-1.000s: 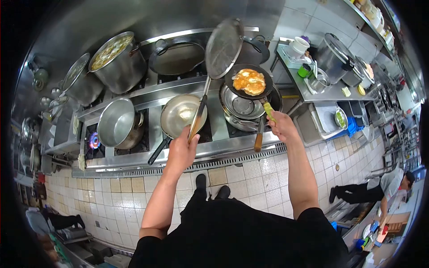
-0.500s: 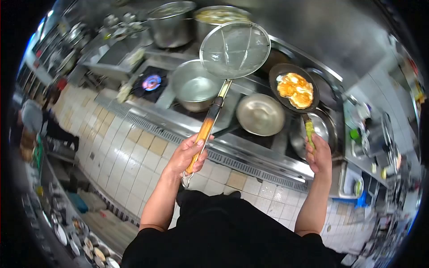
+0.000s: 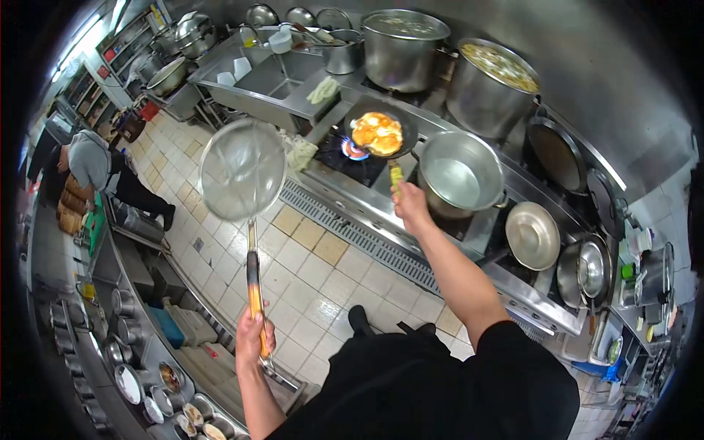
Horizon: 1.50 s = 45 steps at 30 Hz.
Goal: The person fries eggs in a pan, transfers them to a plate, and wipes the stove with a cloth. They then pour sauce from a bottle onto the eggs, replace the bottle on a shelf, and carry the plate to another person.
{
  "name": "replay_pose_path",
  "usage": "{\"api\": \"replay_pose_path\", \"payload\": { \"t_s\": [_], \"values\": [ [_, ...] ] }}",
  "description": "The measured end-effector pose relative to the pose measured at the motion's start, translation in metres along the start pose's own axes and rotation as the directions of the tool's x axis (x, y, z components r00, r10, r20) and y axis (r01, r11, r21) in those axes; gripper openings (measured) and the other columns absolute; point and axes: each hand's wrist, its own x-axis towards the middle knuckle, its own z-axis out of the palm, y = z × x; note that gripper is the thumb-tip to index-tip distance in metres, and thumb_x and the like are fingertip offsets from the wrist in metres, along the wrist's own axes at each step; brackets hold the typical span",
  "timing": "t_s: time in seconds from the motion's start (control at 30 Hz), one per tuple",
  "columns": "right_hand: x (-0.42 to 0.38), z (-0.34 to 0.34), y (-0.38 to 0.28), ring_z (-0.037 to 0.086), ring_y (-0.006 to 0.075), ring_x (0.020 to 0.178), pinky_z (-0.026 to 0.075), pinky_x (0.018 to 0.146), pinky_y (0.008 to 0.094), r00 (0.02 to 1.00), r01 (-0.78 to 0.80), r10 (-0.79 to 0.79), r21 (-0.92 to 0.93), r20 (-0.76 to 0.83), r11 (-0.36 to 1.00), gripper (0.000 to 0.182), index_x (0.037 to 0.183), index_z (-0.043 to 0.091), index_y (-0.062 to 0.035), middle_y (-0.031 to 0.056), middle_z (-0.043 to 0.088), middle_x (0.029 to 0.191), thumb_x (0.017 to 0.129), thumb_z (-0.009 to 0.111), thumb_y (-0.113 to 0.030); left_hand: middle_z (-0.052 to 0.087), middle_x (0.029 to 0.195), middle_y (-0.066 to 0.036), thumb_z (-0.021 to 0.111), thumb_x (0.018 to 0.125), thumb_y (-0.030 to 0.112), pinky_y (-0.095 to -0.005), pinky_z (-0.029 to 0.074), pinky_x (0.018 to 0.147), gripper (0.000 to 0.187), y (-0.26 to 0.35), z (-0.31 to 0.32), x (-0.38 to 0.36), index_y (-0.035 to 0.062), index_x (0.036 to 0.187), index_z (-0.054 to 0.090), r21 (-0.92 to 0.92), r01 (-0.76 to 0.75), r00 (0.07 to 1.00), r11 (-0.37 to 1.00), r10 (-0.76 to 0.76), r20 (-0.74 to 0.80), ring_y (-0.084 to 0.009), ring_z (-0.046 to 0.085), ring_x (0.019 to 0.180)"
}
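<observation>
My left hand is wrapped round the wooden handle of a large round mesh strainer, which is held up over the tiled floor. With my right hand I grip the green handle of a small dark frying pan. Fried egg, orange and white, lies in this pan. The pan is over the left burner, where a lit flame shows at its lower left edge. Just right of the pan stands a wide metal pot of clear liquid.
Two tall stockpots stand behind the burners. An empty metal pan and more pans sit at the right. A sink is at the back left. A person in grey stands at the far left, by a counter with bowls.
The frying pan has moved left from the right side of the stove to the lit burner. The strainer has swung left, away from the pots. The view has turned left.
</observation>
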Motion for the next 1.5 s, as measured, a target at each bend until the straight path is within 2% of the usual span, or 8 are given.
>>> {"api": "replay_pose_path", "payload": {
  "t_s": [0.27,0.6,0.77,0.87,1.0,1.07,1.3,1.5],
  "values": [
    [0.137,0.04,0.131,0.04,0.0088,0.043,0.031,0.039,0.0254,0.992,-0.046,0.03,-0.128,-0.124,0.991,0.031,0.073,0.051,-0.0089,-0.0005,0.045,0.055,0.091,0.048,-0.035,0.043,0.05,-0.003,0.053,0.091,0.03,-0.0227,0.031,0.029,0.033,-0.037,-0.051,-0.042,0.0069,0.113,0.044,-0.134,0.044,0.968,0.99,-0.075,-0.239,-0.0111,0.039,0.032],
    [0.152,0.041,0.129,0.036,0.0109,0.036,0.028,0.032,0.0264,0.979,-0.151,0.124,-0.167,-0.159,0.974,0.024,0.08,0.048,-0.0071,0.0026,0.045,0.056,0.091,0.047,-0.029,0.045,0.053,-0.004,0.054,0.091,0.028,-0.0236,0.031,0.03,0.031,-0.039,-0.054,-0.037,0.0075,0.112,0.045,-0.205,0.106,0.954,0.973,-0.158,-0.255,-0.0115,0.039,0.033],
    [0.145,0.034,0.128,0.056,0.0196,0.062,0.048,0.056,0.0331,0.964,-0.258,0.249,-0.104,-0.093,0.961,0.04,0.109,0.046,-0.0062,0.0104,0.056,0.085,0.088,0.048,-0.04,0.044,0.052,-0.004,0.054,0.09,0.031,-0.0237,0.032,0.03,0.034,-0.031,-0.031,-0.014,0.0087,0.114,0.045,-0.13,0.122,0.983,0.984,-0.138,-0.124,-0.0116,0.039,0.033],
    [0.126,0.023,0.129,0.058,0.0198,0.071,0.049,0.067,0.0351,0.957,-0.277,0.281,0.061,-0.072,0.959,0.055,0.115,0.046,-0.0063,0.0101,0.056,0.095,0.086,0.047,-0.052,0.044,0.053,-0.004,0.054,0.09,0.031,-0.0244,0.033,0.031,0.035,-0.029,-0.016,0.001,0.0078,0.114,0.044,-0.105,0.124,0.991,0.987,-0.128,-0.026,-0.0121,0.04,0.033],
    [0.074,-0.008,0.16,0.058,0.0177,0.079,0.048,0.074,0.0348,0.934,-0.322,0.291,-0.138,-0.208,0.937,0.051,0.111,0.049,-0.0071,0.0078,0.057,0.1,0.086,0.048,-0.052,0.046,0.055,-0.005,0.049,0.093,0.024,-0.0241,0.036,0.034,0.029,-0.02,0.022,0.031,0.0058,0.115,0.044,-0.037,0.128,0.984,0.991,-0.123,0.126,-0.0114,0.041,0.035],
    [-0.022,-0.026,0.15,0.058,0.0175,0.082,0.049,0.077,0.0341,0.931,-0.258,0.308,-0.244,0.194,0.935,0.035,0.107,0.053,-0.0069,0.0078,0.058,0.099,0.091,0.051,-0.038,0.046,0.055,-0.005,0.049,0.093,0.023,-0.0238,0.037,0.034,0.029,-0.016,0.048,0.047,0.0055,0.115,0.044,0.013,0.149,0.963,0.989,-0.148,0.227,-0.0112,0.042,0.036],
    [-0.183,-0.058,0.044,0.053,0.0138,0.095,0.045,0.084,0.0318,0.926,-0.008,0.004,0.009,0.376,1.0,0.038,0.114,0.054,-0.0079,0.0039,0.057,0.107,0.095,0.043,-0.038,0.047,0.055,-0.005,0.048,0.094,0.023,-0.022,0.038,0.034,0.029,-0.019,0.173,0.09,0.0053,0.116,0.043,0.264,-0.012,0.765,0.965,-0.161,0.624,-0.0102,0.043,0.036],
    [-0.232,-0.125,-0.032,0.055,0.0175,0.1,0.045,0.087,0.0335,0.928,0.361,-0.352,0.057,-0.123,0.931,0.036,0.115,0.05,-0.0024,0.0097,0.056,0.115,0.097,0.037,-0.032,0.05,0.066,-0.002,0.043,0.095,0.025,-0.0218,0.038,0.038,0.027,-0.064,0.349,0.059,0.0041,0.111,0.049,0.388,-0.199,0.43,0.9,-0.276,0.86,-0.0097,0.047,0.043]
  ]
}}
